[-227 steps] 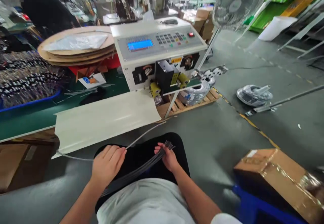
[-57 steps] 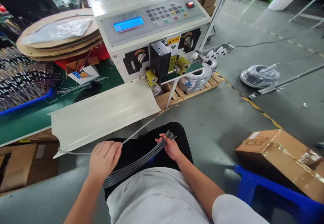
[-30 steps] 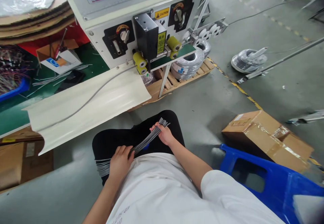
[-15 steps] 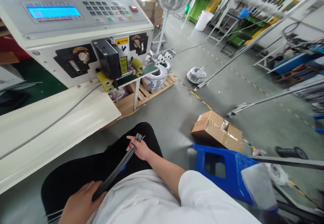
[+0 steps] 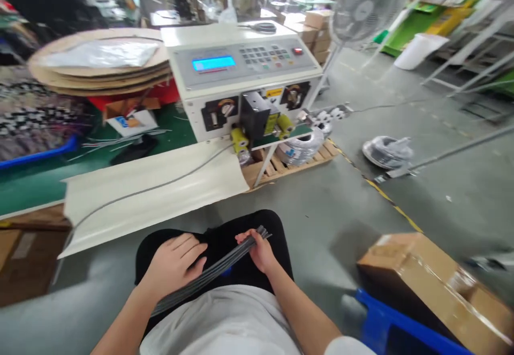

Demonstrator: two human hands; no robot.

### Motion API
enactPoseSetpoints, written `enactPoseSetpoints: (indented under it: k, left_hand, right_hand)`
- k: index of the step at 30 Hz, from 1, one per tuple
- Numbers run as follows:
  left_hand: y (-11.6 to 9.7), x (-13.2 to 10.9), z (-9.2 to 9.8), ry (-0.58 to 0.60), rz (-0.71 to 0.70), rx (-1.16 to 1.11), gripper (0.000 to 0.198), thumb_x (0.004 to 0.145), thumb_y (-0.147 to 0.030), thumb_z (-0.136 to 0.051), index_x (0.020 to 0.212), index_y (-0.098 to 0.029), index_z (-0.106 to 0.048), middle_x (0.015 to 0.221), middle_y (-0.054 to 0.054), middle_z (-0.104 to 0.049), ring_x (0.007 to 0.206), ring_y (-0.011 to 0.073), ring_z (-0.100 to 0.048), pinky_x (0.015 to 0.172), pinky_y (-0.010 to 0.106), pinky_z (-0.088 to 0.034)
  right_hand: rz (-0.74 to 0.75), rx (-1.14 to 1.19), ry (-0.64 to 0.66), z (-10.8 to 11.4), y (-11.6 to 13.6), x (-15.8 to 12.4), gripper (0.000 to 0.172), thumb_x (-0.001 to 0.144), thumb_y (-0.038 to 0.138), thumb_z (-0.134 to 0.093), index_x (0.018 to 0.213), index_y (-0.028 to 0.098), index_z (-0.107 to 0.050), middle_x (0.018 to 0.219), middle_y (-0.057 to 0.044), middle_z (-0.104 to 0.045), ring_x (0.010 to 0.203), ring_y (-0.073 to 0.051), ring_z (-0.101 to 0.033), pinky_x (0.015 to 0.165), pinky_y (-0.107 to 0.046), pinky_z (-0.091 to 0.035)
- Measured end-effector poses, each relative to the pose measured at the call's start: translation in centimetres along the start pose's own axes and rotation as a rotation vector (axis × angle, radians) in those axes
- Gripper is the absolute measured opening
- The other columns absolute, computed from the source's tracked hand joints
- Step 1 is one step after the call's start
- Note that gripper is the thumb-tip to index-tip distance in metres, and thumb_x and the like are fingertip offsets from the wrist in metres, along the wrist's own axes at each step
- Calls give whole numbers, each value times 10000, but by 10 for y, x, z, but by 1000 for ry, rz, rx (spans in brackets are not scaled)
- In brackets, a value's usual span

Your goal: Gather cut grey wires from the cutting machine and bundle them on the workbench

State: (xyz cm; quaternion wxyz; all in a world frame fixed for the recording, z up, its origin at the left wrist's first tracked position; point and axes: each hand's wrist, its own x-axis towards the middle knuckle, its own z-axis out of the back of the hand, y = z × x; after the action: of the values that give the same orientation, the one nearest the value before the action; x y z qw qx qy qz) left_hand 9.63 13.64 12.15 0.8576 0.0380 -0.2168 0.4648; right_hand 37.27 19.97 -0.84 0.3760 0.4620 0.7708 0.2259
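A bundle of grey cables lies slantwise across my lap, just in front of the white shirt. Near its upper end my right hand is closed round it, and the cut ends stick out past the thumb. My left hand is over the lower part of the bundle, fingers stretched out and thumb apart, not wrapped round it. Whether its palm touches the cables is hidden. Beyond my knees, one grey cable runs from the yellow rollers of a cable-cutting machine down a cream sheet tray.
A cardboard box and a blue plastic stool stand on the floor at my right. Cable coils sit on a wooden pallet under the machine. Left of it, a green bench carries round cardboard sheets. A fan stands behind.
The view has swung left, bringing the bench into sight. My left hand has loosened from the cable bundle and moved up along it, while my right hand keeps its hold.
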Motion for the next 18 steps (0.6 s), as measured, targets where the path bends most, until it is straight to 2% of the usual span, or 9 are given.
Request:
enactPoseSetpoints:
  k: [2, 4, 7, 10, 12, 15, 18]
  left_hand:
    - [9, 19, 22, -153, 57, 82, 262, 867, -258, -610, 1122, -268, -667, 1011, 30, -714, 1012, 191, -658, 919, 334, -526]
    - [21, 36, 37, -261, 173, 162, 302, 871, -289, -611, 1169, -268, -653, 1086, 53, -690, 1066, 221, -636, 981, 388, -503]
    - [42, 60, 47, -313, 337, 234, 417, 906, -369, -578, 1298, -227, -589, 1234, 122, -617, 1184, 289, -566, 1049, 475, -454]
    - [58, 73, 42, -275, 406, 244, 541, 938, -442, -524, 1412, -185, -492, 1305, 171, -556, 1235, 333, -507, 1049, 502, -440]
    - [62, 72, 37, -246, 432, 249, 585, 949, -477, -490, 1448, -175, -448, 1309, 186, -541, 1233, 345, -496, 1036, 507, -440]
    - [59, 58, 33, -185, 471, 278, 587, 961, -506, -451, 1449, -179, -444, 1299, 187, -533, 1212, 347, -503, 1002, 495, -449]
    - [55, 34, 38, -81, 467, 277, 500, 965, -501, -455, 1368, -212, -520, 1213, 138, -588, 1103, 307, -559, 939, 449, -473]
  right_hand:
    - [-11, -20, 1, -2, 1, 0, 316, 826, 526, -692, 776, 214, -681, 925, -93, -760, 970, -285, -692, 963, -470, -470]
    - [-26, -31, -4, -4, 2, -1, 316, 829, 532, -688, 758, 225, -670, 944, -86, -758, 1004, -290, -686, 970, -476, -469]
    - [-19, -13, 11, -6, 3, -4, 298, 826, 511, -700, 734, 231, -660, 873, -58, -739, 1006, -289, -688, 961, -474, -471]
    - [-13, 13, 13, -7, 4, -5, 300, 823, 505, -708, 720, 225, -667, 808, -40, -708, 974, -285, -697, 953, -460, -471]
    - [-14, 16, 5, -7, 4, -5, 303, 821, 506, -712, 725, 222, -673, 804, -40, -700, 978, -283, -698, 957, -452, -468]
    - [-19, 13, 0, -7, 5, -5, 302, 820, 506, -715, 735, 220, -674, 792, -36, -697, 989, -282, -698, 952, -445, -470]
    - [-26, -3, 9, -5, 6, -4, 295, 825, 515, -703, 854, 221, -704, 823, -47, -726, 980, -280, -698, 936, -449, -476]
